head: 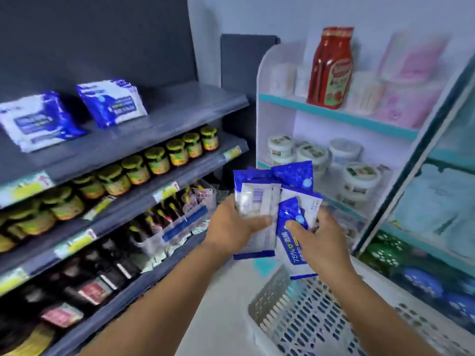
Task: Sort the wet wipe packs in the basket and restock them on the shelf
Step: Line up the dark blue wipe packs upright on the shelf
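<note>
Blue-and-white wipe packs [259,201] are fanned upright above the basket [303,312], the left hand [231,224] gripping one bunch and the right hand [318,240] pinching another with its thumb on a blue pack. Two more stacks [110,102] lie on the grey shelf [180,111] at the upper left.

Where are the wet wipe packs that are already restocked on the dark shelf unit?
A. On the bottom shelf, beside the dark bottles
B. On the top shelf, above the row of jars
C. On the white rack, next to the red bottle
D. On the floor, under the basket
B: two groups of blue and white wet wipe packs sit on the top shelf, directly above the jars with green lids.
</note>
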Tool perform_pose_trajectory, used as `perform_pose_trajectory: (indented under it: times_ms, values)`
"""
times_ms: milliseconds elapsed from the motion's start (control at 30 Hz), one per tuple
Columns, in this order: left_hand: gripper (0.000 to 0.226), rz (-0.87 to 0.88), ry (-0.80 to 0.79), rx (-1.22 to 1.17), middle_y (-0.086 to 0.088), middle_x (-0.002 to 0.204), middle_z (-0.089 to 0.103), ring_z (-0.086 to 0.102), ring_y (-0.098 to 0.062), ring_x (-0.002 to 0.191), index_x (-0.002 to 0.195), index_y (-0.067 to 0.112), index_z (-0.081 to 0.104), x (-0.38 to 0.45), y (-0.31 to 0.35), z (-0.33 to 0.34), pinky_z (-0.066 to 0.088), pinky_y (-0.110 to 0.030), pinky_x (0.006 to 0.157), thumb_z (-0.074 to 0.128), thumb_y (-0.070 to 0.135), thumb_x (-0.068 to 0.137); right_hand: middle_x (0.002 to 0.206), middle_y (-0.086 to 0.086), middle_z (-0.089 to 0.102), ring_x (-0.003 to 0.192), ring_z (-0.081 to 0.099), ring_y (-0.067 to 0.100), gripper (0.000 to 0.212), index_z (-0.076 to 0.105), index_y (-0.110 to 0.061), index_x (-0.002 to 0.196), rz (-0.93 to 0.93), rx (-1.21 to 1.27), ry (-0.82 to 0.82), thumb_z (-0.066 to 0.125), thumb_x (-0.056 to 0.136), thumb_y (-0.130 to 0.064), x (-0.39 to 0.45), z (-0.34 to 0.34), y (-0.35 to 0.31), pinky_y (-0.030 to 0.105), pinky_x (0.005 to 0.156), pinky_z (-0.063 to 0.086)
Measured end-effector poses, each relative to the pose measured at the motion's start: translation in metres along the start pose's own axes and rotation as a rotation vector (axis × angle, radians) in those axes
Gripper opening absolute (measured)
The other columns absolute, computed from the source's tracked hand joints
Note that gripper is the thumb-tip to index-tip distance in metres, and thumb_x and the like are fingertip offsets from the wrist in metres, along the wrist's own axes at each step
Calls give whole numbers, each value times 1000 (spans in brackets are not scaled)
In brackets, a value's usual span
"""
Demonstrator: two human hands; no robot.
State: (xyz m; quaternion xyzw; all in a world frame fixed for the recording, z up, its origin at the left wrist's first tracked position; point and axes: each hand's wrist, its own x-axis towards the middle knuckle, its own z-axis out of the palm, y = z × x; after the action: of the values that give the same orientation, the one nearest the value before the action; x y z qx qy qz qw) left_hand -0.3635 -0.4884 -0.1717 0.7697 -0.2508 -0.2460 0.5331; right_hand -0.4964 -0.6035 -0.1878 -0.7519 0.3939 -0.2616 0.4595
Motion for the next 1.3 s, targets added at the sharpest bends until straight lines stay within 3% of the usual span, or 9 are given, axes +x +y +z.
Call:
perform_pose_trajectory:
  times_ms: [133,300,533,633,767,1033,1167,1300]
  values:
    - [50,69,88,33,11,93,73,71,-10,85,102,28,64,12,24,-78,57,-41,83,87,42,60,92,-3,67,86,64,21,22,56,-23,98,-113,19,-19,71,81,-25,15,43,-70,33,75,49]
    - [54,141,222,72,11,94,73,70,-9,85,101,30,62,28,51,-181,57,-41,81,89,45,57,83,-15,64,74,62,8,22,56,-24,99,-263,64,-54,70,82,-24,31,107,-158,21,59,41]
    - [47,166,381,200,10,97,69,67,-13,89,103,29,58,42,68,-292,55,-40,84,85,38,66,92,-9,67,86,63,17,28,60,-22,105,-382,28,-107,70,81,-33,52,178,-243,30,74,46]
    - [47,153,432,274,11,98,66,64,-13,90,105,29,55,47,72,-328,53,-37,82,83,39,68,91,-7,67,84,63,17,26,59,-19,102,-438,-9,-135,69,82,-34,62,197,-270,30,70,44]
    - [46,115,521,375,9,99,65,61,-15,91,108,26,55,56,72,-370,50,-34,79,80,38,71,79,-17,57,74,55,11,21,53,-21,97,-512,-59,-186,66,86,-34,81,226,-296,27,60,38]
    - [34,-100,470,846,9,76,50,49,-11,67,88,22,43,63,72,-437,33,-23,53,73,34,75,98,-9,66,85,62,15,27,56,-28,110,-678,-173,-391,65,86,-35,134,267,-347,30,67,44]
    - [38,-221,401,991,5,85,55,50,-14,72,90,21,46,72,69,-455,39,-27,61,75,36,71,92,-12,67,79,64,9,21,56,-29,102,-756,-288,-536,66,85,-36,159,280,-363,27,66,47]
    - [44,-310,293,1012,5,97,61,58,-16,88,100,25,52,78,56,-469,51,-32,79,79,37,68,100,2,69,85,67,22,38,55,-18,108,-783,-442,-671,65,81,-44,191,299,-367,39,75,52]
